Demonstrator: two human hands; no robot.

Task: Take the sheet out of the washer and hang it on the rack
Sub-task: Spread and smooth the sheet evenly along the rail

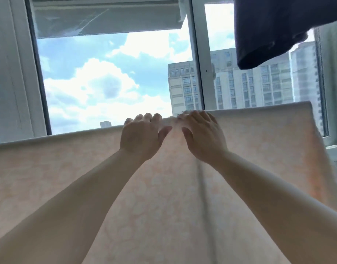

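The pale peach sheet [163,197] hangs draped over a line in front of me, its top fold running across the window [114,82]. My left hand [142,136] and right hand [202,134] sit side by side at that fold, fingers curled over the edge and gripping the cloth. A dark garment [268,31] hangs at upper right, with apartment towers [245,86] beyond the glass.

can't actually see the rack, the sheet [163,197] covers it completely. Fingertips of both hands curl over its top edge out of sight, and the dark garment [268,31] is cropped top right.
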